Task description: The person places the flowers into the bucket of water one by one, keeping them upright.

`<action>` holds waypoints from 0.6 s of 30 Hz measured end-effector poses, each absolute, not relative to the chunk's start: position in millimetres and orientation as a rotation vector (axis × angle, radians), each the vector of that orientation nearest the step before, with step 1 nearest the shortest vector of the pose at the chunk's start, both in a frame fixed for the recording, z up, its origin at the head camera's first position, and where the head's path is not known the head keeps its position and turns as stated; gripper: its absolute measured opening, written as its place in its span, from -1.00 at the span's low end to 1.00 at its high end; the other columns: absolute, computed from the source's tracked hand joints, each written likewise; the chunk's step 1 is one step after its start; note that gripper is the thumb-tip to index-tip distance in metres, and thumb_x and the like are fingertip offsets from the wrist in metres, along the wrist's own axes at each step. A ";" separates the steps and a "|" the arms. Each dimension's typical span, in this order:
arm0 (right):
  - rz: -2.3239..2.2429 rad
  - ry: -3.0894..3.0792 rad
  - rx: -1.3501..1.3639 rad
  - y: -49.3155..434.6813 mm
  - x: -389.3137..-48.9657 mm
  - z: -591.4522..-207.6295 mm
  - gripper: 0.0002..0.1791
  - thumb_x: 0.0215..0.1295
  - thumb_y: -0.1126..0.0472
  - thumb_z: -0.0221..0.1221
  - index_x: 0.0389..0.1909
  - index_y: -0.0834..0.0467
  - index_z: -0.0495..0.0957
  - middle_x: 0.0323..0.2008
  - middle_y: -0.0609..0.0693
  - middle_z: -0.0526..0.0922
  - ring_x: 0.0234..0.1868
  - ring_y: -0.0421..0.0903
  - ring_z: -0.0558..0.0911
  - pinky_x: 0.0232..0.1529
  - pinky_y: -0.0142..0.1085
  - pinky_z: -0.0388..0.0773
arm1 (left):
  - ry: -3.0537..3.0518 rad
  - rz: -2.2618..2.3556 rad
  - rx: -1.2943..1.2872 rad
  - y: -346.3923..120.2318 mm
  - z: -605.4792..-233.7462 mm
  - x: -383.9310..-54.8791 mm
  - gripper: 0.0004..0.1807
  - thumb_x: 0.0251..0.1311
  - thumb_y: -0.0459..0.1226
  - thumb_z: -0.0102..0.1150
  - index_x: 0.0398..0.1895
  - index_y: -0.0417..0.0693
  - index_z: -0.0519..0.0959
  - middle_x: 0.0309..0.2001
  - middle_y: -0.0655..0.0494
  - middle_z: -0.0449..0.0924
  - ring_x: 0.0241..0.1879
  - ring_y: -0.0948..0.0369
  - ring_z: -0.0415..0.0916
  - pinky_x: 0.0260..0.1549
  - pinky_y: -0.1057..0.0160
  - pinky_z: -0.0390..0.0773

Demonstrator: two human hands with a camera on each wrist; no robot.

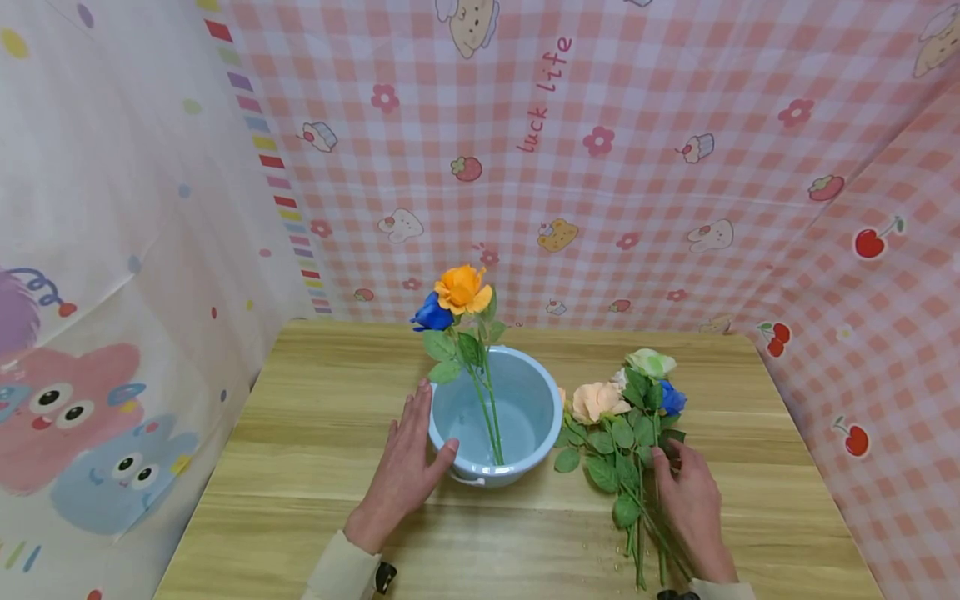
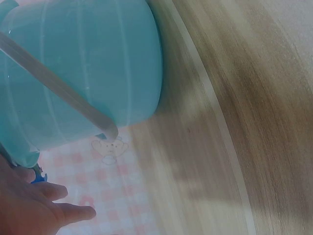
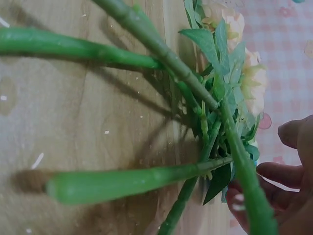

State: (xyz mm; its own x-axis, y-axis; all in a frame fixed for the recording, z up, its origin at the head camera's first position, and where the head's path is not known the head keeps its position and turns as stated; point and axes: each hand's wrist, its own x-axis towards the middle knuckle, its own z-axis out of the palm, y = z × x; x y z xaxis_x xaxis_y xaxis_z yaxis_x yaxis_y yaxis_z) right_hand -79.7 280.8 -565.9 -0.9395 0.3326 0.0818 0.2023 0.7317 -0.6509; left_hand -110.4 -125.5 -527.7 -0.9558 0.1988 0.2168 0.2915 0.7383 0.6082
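A light blue bucket (image 1: 557,417) stands upright on the table, with an orange rose (image 1: 462,289) and a blue rose (image 1: 432,313) leaning out over its far left rim. My left hand (image 1: 408,467) rests against the bucket's left side, fingers extended and thumb at the near rim. To the right lies a bunch of artificial roses, including a peach rose (image 1: 598,402), a pale green rose (image 1: 651,362) and another blue rose (image 1: 672,398). My right hand (image 1: 692,492) is at the right side of their green stems (image 3: 122,183), its fingertips beside the leaves and loosely bent, apart from the thumb.
The bucket's grey handle (image 2: 63,93) hangs down its outer side. Small bits and drops lie on the wooden table (image 1: 315,467) around the stems. A pink checked cloth (image 1: 525,192) hangs behind the table, with patterned cloth on both sides.
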 end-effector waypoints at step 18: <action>1.111 -2.787 -0.557 296.1 -79.0 -574.7 -0.58 0.47 0.05 0.25 0.06 0.35 0.64 -0.17 0.23 0.74 -0.17 0.15 0.69 -0.26 -0.15 0.57 | -2.788 -1.004 -0.407 -125.6 -528.4 -110.7 -0.03 0.44 0.06 0.06 0.70 -0.11 -0.15 0.67 -0.09 -0.13 0.59 -0.22 -0.08 0.38 -0.48 0.09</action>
